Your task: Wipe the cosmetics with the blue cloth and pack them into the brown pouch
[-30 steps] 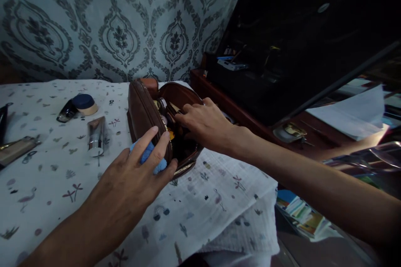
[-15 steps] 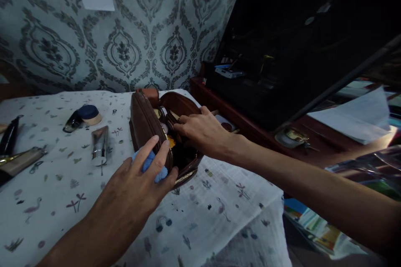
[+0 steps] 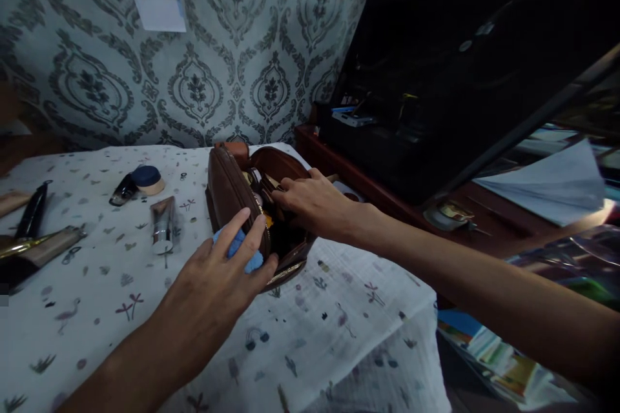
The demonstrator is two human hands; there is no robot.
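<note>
A brown cosmetic bag [image 3: 231, 182] stands unzipped on a patterned white cloth, several small items visible inside. My left hand [image 3: 223, 274] grips its near side, fingers along the zipped rim and thumb at the opening. Under those fingers is a fluffy blue piece of fabric [image 3: 236, 249], partly covered. My right hand [image 3: 322, 206] reaches into the bag from the right with bent fingers; the fingertips are partly hidden among the contents, so what they hold cannot be made out.
Left of the bag lie a silver-capped tube [image 3: 162, 226], a jar with a dark blue lid [image 3: 148, 179], a small dark bottle [image 3: 124, 190] and a beige tube [image 3: 53, 246]. A large black screen-like panel [image 3: 436, 77] leans at right, near papers [image 3: 547, 177] on a reddish-brown surface [image 3: 378, 190].
The view has shifted slightly, so the table items appear a little further right. My right hand is still inside the bag, and my left hand keeps its grip on the side.
</note>
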